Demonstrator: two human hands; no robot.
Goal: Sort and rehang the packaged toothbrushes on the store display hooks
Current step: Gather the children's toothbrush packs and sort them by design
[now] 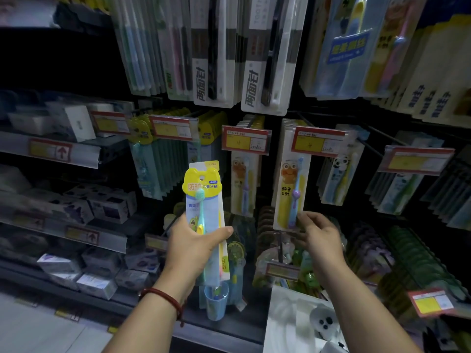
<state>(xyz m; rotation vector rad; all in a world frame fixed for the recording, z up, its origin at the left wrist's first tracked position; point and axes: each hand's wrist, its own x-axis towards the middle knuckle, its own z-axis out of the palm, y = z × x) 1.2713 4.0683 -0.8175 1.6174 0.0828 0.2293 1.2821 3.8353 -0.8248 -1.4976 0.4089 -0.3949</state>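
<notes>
Your left hand is wrapped round the lower half of the frog-header pack, thumb across the front and fingers behind. It holds the pack upright in front of the display, clear of every peg. The teal brush inside stands head up, and the hang hole in the yellow card has nothing through it.

Your right hand reaches to the orange-frog pack, fingertips curled onto its bottom edge in what looks like a light pinch. That pack hangs at the front of its row, under a red and yellow price tag. Just to its left, a second orange row hangs straight.

The yellow-header row, which matches the card in your left hand, sits above and just beside the pack you hold.

As a judgement, you are mid-sort:
- **Done:** the upper rows look grouped by design and hang in line.
- **Left:** the pack in your left hand has no place yet, and its likely home is that yellow-header row.
- **Unclear:** whether the orange-frog pack is being checked, straightened or taken off, I cannot tell.
- **Lower rows:** the ones below your hands are too blurred to say if strays remain there
</notes>
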